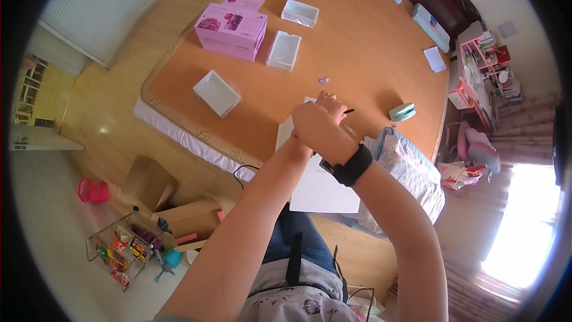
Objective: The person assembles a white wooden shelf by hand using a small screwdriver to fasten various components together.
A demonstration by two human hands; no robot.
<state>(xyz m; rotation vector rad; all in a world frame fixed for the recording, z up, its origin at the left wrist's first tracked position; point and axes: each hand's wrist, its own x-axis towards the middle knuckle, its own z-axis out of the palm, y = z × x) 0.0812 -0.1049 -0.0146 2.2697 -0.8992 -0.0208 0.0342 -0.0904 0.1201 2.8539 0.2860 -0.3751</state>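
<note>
My forearms cross over the bed's near edge, my right wrist wearing a black watch [351, 167]. My right hand [310, 120] is closed and lies across my left wrist; whatever its fingers hold is hidden. Just beyond, my left hand [332, 106] has curled fingers, and a dark pen-like stick [350, 111] pokes out from them. Beneath both hands are white paper sheets [322, 191], partly covered by my arms. A small pale strip [351, 130] lies right of my hands, and a small clear-and-purple item [323, 79] sits beyond them.
On the orange-brown bed mat [351, 36] are a pink box [232, 33], white trays [217, 93] and a mint pouch [402, 112]. Crumpled bedding [411, 173] lies to the right. An open cardboard box [190, 220] and wire basket [122, 250] stand on the floor at left.
</note>
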